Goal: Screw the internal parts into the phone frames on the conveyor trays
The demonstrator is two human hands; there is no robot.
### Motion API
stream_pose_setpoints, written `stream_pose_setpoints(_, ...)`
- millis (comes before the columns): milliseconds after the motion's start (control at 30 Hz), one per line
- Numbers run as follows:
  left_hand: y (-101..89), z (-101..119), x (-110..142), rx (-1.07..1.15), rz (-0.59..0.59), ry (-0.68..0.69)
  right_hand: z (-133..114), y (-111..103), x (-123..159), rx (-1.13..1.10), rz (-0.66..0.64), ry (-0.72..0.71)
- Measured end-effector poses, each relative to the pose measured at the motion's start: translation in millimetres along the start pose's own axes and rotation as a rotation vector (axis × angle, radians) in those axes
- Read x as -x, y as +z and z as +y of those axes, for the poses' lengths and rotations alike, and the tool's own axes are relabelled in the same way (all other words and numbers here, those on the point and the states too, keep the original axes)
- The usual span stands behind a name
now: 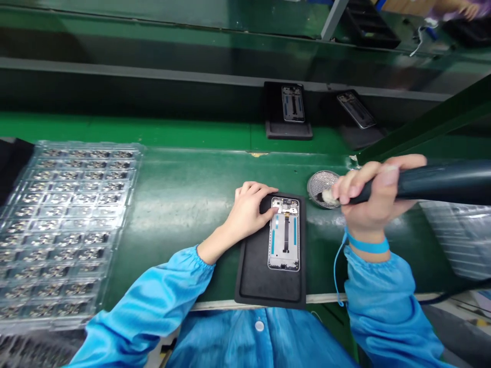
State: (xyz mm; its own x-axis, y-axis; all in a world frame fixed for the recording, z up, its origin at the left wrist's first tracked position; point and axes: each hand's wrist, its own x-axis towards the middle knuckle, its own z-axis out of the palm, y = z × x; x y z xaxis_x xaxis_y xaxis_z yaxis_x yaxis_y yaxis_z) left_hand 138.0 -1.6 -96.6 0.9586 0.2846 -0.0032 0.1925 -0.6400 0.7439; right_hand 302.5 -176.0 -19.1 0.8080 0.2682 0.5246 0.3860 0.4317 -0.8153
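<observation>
On the bench in front of me lies a black tray with an opened phone inside. The phone has blue strips and a dark ribbon cable. My left hand is closed over the tray's upper left edge, its thumb touching the phone's upper left side. My right hand, with a blue wrist strap, is wrapped around a dark tapered tool. The tool's pale end is at a round metal dish with grey, grainy-looking filling. Fingers partly hide the tool, and its exact kind is unclear.
Clear trays of small circuit parts cover the left side. At the back stand a second black tray with a phone and another phone. More clear trays lie right. A co-worker's hand shows top right.
</observation>
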Motion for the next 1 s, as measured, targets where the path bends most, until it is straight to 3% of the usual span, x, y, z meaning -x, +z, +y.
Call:
stream_pose_setpoints(100, 1.3, 1, 0, -0.005, 0.003, -0.010, 4, 28, 14, -0.071, -0.108, 0.069)
stream_pose_setpoints(200, 2.5, 2, 1, -0.012, 0.006, -0.008, 18, 40, 24, -0.057, -0.169, 0.138)
stream_pose_setpoints(1000, 3.5, 5, 1, -0.017, -0.021, 0.005, 42, 48, 33, -0.054, -0.261, 0.153)
